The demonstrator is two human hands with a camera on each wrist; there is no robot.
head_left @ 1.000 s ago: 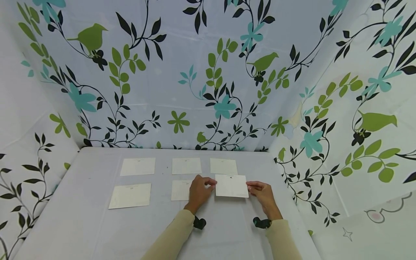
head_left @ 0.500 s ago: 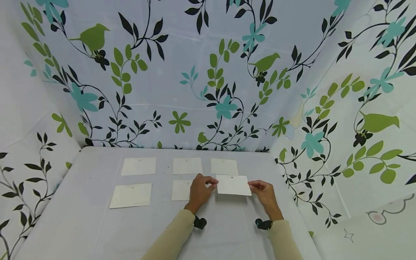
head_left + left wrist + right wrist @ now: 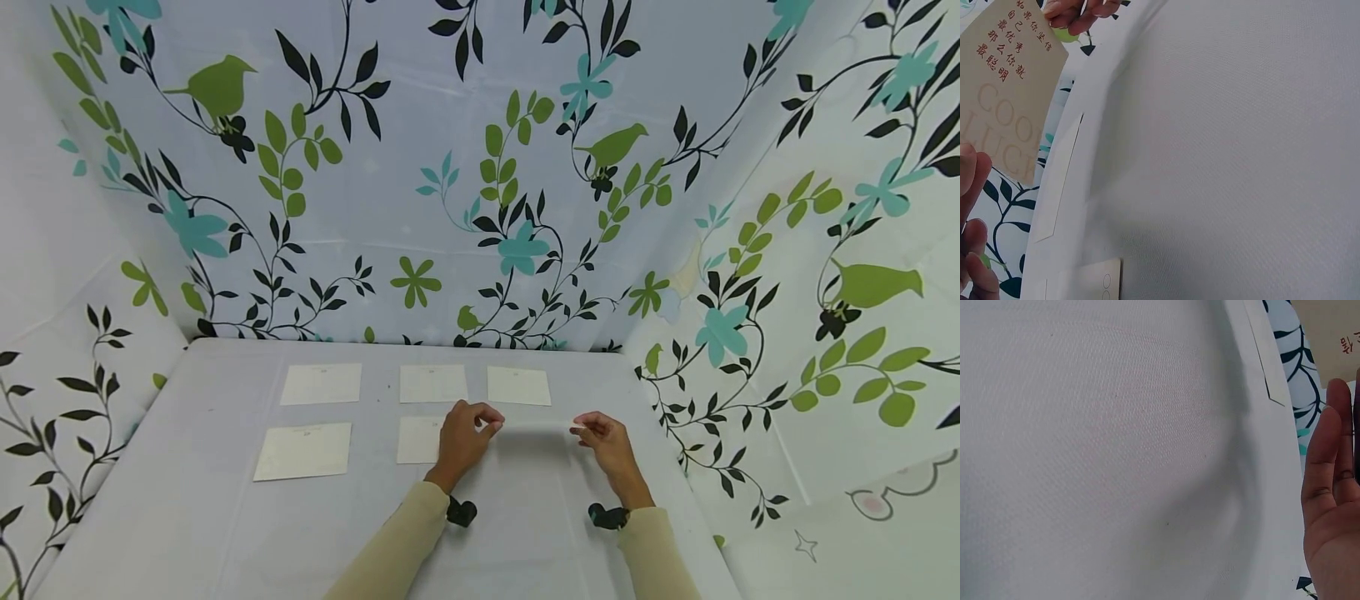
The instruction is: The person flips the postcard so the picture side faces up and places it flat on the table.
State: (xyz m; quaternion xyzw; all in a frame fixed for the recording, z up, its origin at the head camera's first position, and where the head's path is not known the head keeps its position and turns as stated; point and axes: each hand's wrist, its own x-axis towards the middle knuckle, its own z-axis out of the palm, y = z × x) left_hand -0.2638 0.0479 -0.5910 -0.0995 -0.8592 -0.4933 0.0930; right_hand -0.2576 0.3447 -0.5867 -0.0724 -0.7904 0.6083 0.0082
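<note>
I've got the thin cream rectangular paper card [image 3: 1019,94] above the flat white surface [image 3: 420,546], left hand [image 3: 461,442] and right hand [image 3: 613,457] pinching opposite edges, fingers nearly closed. Uneven pull could bend it or slip it loose; right pinch is half cropped up close, so hard to judge.

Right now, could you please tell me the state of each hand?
Left hand: closed, pinching one side of the card with red Chinese characters.
Right hand: closed, pinching the card's opposite side.
</note>
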